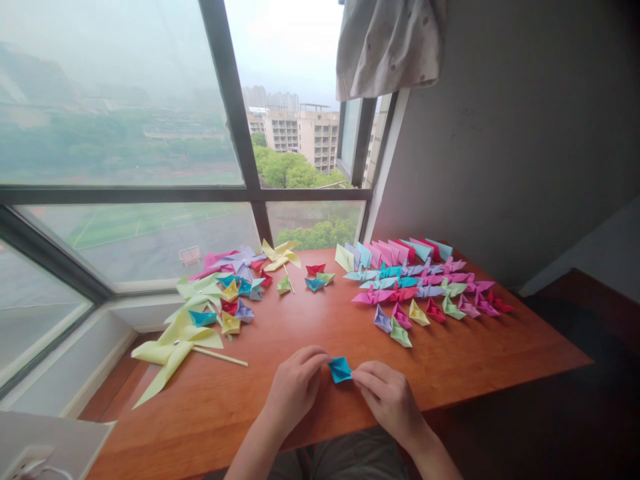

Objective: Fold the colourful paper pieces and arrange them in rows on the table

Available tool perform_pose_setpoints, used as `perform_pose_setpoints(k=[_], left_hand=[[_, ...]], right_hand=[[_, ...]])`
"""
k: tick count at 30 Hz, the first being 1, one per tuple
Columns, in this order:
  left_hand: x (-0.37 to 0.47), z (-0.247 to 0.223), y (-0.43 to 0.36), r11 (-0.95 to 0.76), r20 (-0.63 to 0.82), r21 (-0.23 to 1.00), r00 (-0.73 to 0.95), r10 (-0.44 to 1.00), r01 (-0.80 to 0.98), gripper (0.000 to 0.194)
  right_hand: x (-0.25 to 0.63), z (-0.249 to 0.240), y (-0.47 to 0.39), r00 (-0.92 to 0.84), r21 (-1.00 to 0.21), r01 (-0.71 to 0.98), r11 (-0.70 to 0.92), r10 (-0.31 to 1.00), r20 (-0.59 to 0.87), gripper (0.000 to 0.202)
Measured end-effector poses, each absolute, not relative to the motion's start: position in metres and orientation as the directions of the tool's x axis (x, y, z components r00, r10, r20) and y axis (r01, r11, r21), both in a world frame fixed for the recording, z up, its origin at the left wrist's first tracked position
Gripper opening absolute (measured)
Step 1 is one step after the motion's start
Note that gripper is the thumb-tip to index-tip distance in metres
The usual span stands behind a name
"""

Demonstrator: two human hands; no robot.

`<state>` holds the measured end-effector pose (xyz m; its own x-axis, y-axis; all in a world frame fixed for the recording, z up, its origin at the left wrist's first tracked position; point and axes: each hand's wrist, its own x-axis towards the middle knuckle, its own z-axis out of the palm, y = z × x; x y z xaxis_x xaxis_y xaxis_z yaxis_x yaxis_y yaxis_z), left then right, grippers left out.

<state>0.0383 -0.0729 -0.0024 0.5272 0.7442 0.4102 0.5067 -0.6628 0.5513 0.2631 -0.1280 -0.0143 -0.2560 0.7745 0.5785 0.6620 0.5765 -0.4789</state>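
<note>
A small folded piece of blue paper (pixel 341 369) is held between my two hands, low over the near part of the wooden table (pixel 280 333). The fingertips of my left hand (pixel 300 377) pinch its left corner. On the opposite side, my right hand (pixel 387 393) pinches the right corner between thumb and forefinger. The paper looks diamond-shaped from above, with a crease across it.
Paper pinwheels (pixel 177 343) and small paper boats (pixel 231 323) lie at the left. Three boats (pixel 315 284) sit at the back middle. Rows of folded cranes (pixel 373 295), paper planes (pixel 345 258) and more boats (pixel 419 313) cover the back right. A window frame (pixel 190 195) stands behind.
</note>
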Motion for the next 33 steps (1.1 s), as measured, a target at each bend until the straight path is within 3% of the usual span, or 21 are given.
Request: perform_pose_setpoints(k=[6, 12, 19, 26, 33], left_hand=[[0.036, -0.006, -0.072, -0.605, 0.406, 0.598, 0.452, 0.794, 0.526, 0.038], [0.037, -0.003, -0.071, -0.567, 0.354, 0.597, 0.448, 0.821, 0.568, 0.031], [0.040, 0.003, -0.072, -0.558, 0.303, 0.585, 0.480, 0.823, 0.589, 0.022], [0.040, 0.002, -0.071, -0.558, 0.296, 0.581, 0.485, 0.823, 0.593, 0.023], [0.041, 0.003, -0.072, -0.549, 0.289, 0.583, 0.479, 0.829, 0.599, 0.022]], right_hand=[[0.260, -0.019, -0.128, -0.147, -0.492, 0.697, 0.522, 0.775, 0.615, 0.018], [0.273, -0.014, -0.137, 0.065, -0.472, 0.763, 0.443, 0.672, 0.737, 0.011], [0.348, -0.003, -0.145, 0.254, -0.440, 0.887, 0.142, 0.645, 0.721, 0.015], [0.395, -0.033, -0.142, 0.192, -0.291, 0.956, 0.029, 0.688, 0.700, 0.027], [0.394, -0.046, -0.131, 0.125, -0.144, 0.989, -0.026, 0.663, 0.738, 0.023]])
